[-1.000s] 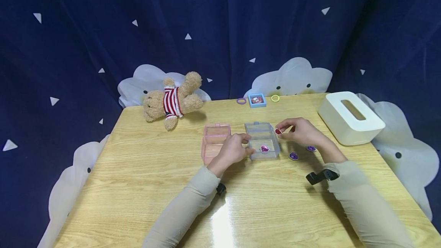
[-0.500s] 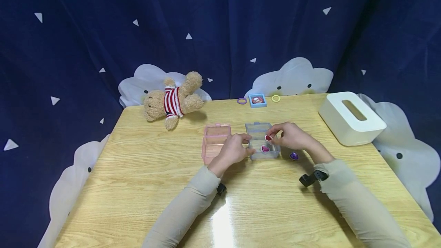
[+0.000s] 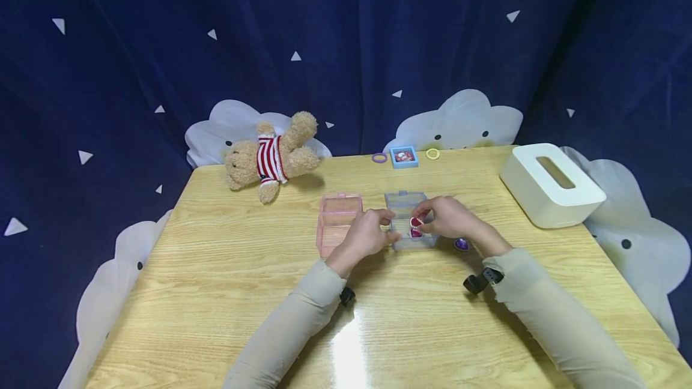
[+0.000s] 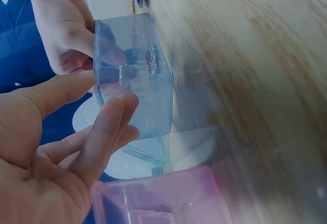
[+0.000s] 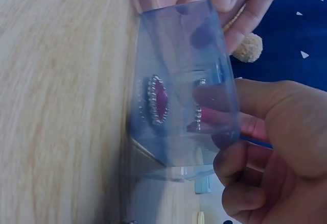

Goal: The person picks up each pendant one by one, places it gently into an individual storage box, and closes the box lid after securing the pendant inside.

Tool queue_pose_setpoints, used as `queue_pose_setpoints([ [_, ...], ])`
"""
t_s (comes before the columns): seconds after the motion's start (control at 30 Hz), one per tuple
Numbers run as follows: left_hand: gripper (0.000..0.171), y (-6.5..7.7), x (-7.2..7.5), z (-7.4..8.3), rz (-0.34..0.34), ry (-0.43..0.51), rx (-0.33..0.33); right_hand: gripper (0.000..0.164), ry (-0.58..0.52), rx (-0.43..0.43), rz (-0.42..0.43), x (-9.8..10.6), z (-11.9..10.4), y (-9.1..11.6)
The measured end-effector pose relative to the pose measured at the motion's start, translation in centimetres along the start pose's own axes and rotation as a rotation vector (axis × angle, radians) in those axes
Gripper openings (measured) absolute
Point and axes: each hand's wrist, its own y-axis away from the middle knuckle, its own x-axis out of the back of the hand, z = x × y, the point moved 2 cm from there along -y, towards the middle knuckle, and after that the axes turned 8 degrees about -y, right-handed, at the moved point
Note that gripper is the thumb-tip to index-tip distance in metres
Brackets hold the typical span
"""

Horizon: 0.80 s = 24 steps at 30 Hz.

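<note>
My right hand (image 3: 453, 220) pinches a red heart-shaped gem (image 3: 416, 221) with a pale beaded edge between thumb and fingertips. It is down inside the front compartment of a clear blue lidded box (image 3: 413, 245). On that compartment's floor lies a pink heart-shaped gem (image 5: 161, 100), just beneath the held one. My left hand (image 3: 369, 234) touches the left side of the blue box, its thumb and fingers spread along the wall and rim. Left of this box, partly behind my left hand, stands a clear pink box (image 3: 328, 239) with its lid back.
A purple heart-shaped gem (image 3: 461, 244) lies on the table beneath my right wrist. Toward the back are a purple ring (image 3: 379, 158), a blue square frame (image 3: 404, 165) and a yellow ring (image 3: 432, 154). A teddy bear (image 3: 272, 159) lies back left; a white tissue box (image 3: 578, 195) stands right.
My right hand has carried the red gem leftward from the blue box's right edge down into its front compartment. My left hand has stayed at the box's left side.
</note>
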Motion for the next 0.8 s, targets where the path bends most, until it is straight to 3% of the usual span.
queue_pose_setpoints([
  [0.33, 0.050, -0.03, 0.04, 0.07, 0.002, -0.004, 0.000, 0.029, 0.124, -0.005, 0.015, -0.38, -0.22, -0.07],
  [0.8, 0.049, 0.10, 0.10, 0.16, 0.027, -0.031, -0.024, 0.031, 0.083, -0.015, 0.003, -0.38, -0.06, 0.09],
])
